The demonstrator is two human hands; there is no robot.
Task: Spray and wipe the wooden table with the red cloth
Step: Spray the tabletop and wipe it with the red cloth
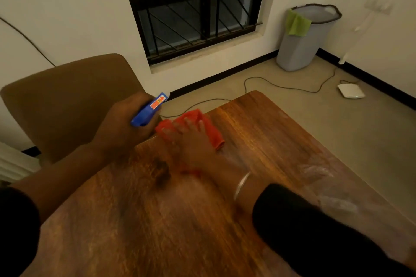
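Observation:
The wooden table (270, 141) fills the lower half of the head view. My right hand (191, 141) lies flat, fingers spread, on the red cloth (211, 129) near the table's far left edge, pressing it to the wood. My left hand (121, 128) grips a blue spray bottle (149, 108) just left of the cloth, its white nozzle pointing up and right, past the table edge. The bottle's body is hidden under my hand. A silver bangle sits on my right wrist.
A brown chair (67, 101) stands against the table's far left side. Whitish smears (319, 171) mark the table's right part. On the floor beyond lie a cable (281, 86), a white device (351, 90) and a grey bin (301, 45) with a green cloth.

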